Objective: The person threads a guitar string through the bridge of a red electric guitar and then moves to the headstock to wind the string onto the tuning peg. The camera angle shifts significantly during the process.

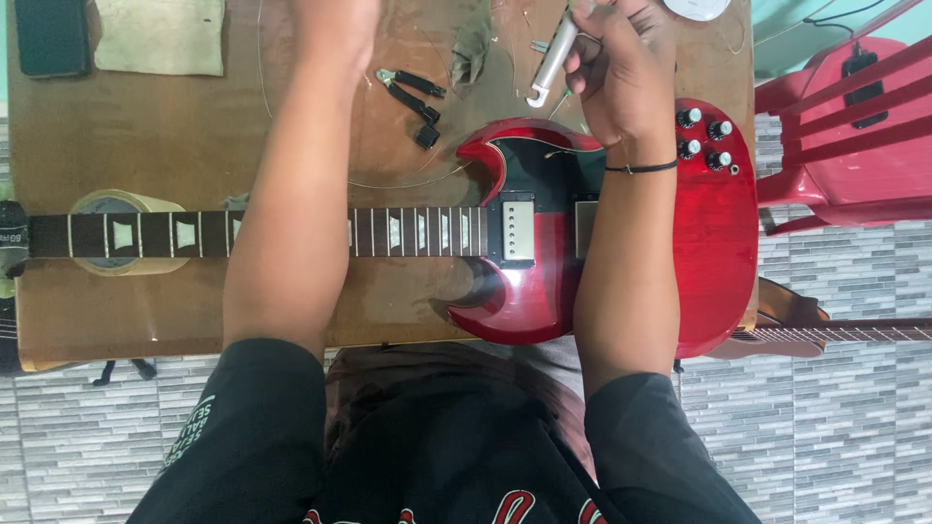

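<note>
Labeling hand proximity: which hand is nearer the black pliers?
Left. The left hand sits just left of the black pliers; the right hand is farther right, holding a silver tool.

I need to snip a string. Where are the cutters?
The black-handled cutters lie on the wooden table, just beyond the red guitar's upper horn, between both arms.

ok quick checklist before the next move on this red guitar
1. Glossy red electric guitar lying flat on the brown wooden table: ok.
2. Neck propped on the roll of beige tape: ok.
3. Right hand has a closed grip on the white plastic cylindrical tool: ok.
4. Left hand grip, partly out of view: cannot tell.
5. Black-handled cutters within reach: ok.
6. Strings on the fretboard: cannot tell.
</note>
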